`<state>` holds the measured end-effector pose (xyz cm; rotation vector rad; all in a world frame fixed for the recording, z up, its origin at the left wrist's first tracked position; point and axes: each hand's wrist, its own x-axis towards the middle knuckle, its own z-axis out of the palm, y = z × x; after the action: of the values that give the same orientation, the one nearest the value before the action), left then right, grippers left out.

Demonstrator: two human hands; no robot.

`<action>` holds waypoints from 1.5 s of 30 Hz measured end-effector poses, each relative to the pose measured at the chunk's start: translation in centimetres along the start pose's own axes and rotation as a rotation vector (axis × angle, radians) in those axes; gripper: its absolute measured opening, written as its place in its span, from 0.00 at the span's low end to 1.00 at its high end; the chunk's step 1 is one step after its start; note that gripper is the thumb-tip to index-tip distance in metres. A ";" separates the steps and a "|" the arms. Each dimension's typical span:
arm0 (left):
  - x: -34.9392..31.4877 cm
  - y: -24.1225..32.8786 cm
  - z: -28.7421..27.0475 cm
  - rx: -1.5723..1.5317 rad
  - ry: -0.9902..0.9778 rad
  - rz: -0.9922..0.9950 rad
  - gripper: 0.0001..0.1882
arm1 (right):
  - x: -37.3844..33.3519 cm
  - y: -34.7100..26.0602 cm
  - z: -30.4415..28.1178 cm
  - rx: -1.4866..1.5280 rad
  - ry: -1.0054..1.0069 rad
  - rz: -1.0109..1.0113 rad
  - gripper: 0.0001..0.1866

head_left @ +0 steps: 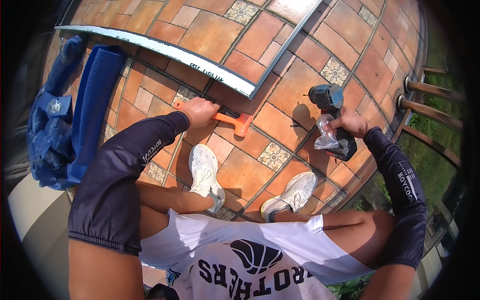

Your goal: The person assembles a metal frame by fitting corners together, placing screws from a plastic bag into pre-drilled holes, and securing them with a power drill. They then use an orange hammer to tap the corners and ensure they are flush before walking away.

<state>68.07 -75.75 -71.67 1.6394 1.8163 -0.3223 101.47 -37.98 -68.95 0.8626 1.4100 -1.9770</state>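
My left hand (199,112) is closed round the handle of an orange hammer (242,125), its T-shaped head pointing right, just above the tiled floor. My right hand (352,123) grips a dark cordless drill (327,97) with a blue-grey body and a black battery at its base. A crumpled clear plastic bag (325,141) is pinched in the same hand, against the drill's grip; its contents are too small to make out. The drill's nose points left, and its shadow falls on the tiles.
Ahead, a metal frame (200,69) with a white edge lies over the tiles (245,172), its corner toward me. Blue foam sheet (95,100) and wrapped blue bundles (50,135) sit at the left. Brown railings (435,92) border the right, with grass beyond. My shoes (202,170) stand between my hands.
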 end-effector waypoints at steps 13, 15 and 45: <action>-11.9 -2.8 -10.0 -0.122 -0.446 -0.200 0.21 | -4.5 -5.2 7.4 0.293 -0.053 0.107 0.26; -14.6 -2.2 -12.3 -0.149 -0.474 -0.325 0.21 | -7.6 -5.3 8.4 0.366 -0.063 0.120 0.21; -45.0 10.0 -57.7 -0.793 -0.147 -1.191 0.18 | -45.8 -52.4 -1.5 1.358 0.114 -0.277 0.15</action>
<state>59.85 -75.69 1.70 -0.0880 2.1881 -0.1551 91.77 -17.88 -3.08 1.3268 -0.0060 -3.0864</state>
